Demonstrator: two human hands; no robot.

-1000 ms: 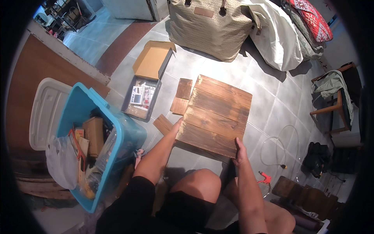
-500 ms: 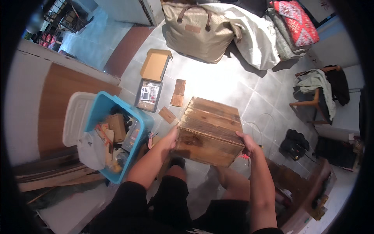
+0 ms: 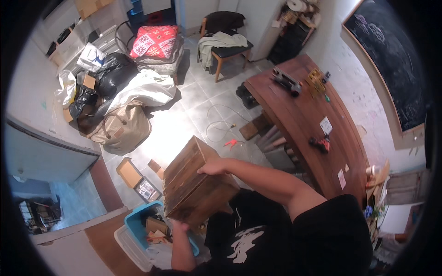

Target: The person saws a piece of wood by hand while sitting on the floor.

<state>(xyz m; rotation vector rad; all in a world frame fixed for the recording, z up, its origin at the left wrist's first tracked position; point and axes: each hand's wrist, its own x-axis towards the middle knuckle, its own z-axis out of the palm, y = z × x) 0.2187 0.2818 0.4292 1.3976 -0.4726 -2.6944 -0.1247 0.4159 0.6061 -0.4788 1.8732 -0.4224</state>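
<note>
Wooden crate [image 3: 195,184]: dark brown, made of planks, lifted off the floor and tilted, held in front of the chest, above the blue bin.
Right hand [image 3: 212,166]: on the upper edge of the wooden crate, fingers bent over the rim and clamped on it; forearm reaching in from the right.
Left hand [image 3: 178,225]: under the lower corner of the wooden crate, pressed against it from below; fingers mostly hidden behind the wood, grip seems closed on the corner.
Blue bin [image 3: 138,222]: on the floor at the lower left, open, filled with pieces of wood and cardboard; white lid [image 3: 131,248] lying just beside it.
Small cardboard box [image 3: 128,171]: open, on the tiled floor left of the wooden crate; a flat tray with pictures [image 3: 147,189] touching its side.
Wood piece [image 3: 154,165]: small, flat on the tiles near the cardboard box.
Beige bag [image 3: 120,128]: big, on the floor further back, next to black sacks and a white sheet [image 3: 142,89].
Red patterned cushion [image 3: 156,41]: on top of a pile at the back.
Chair [image 3: 225,46]: wooden legs, dark seat, a light cloth thrown over it.
Long wooden table [image 3: 308,119]: brown, on the right, with several small tools on top.
White cable [image 3: 221,120]: in a loose loop on the tiles between chair and wooden crate.
Chalkboard [image 3: 391,60]: dark, on the right wall.
</note>
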